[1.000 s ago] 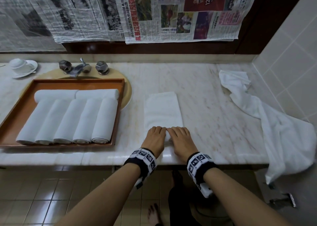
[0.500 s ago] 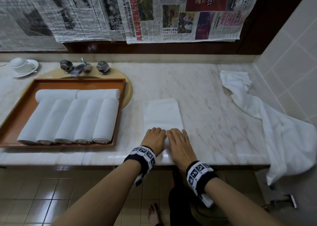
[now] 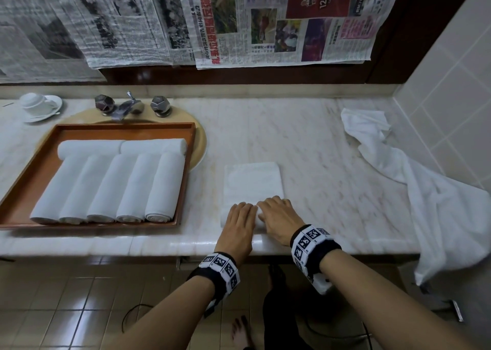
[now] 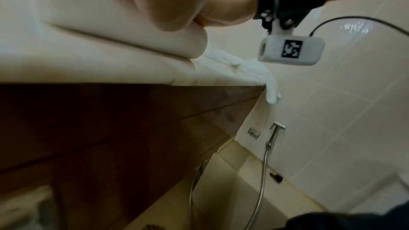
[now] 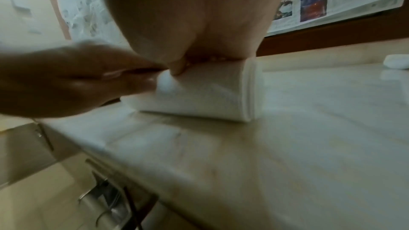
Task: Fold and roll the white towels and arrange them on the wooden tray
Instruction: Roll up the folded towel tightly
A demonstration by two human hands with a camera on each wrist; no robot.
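A folded white towel (image 3: 252,182) lies on the marble counter (image 3: 332,163), its near end wound into a roll (image 5: 210,93). My left hand (image 3: 240,216) and right hand (image 3: 279,214) sit side by side on that roll, fingers curved over its top. The right wrist view shows my right thumb tucked against the roll's near side. To the left stands the wooden tray (image 3: 186,174) with several rolled white towels (image 3: 106,187) in a row and two more laid across the back. The left wrist view shows the roll (image 4: 110,38) under my palm.
A loose white towel (image 3: 425,190) lies at the right and hangs over the counter's front edge. A faucet (image 3: 130,107) and sink sit behind the tray, with a cup and saucer (image 3: 37,105) at the far left. A tiled wall closes off the right side.
Both hands have pushed forward with the roll. The roll is thicker and the flat part of the towel beyond it is shorter.
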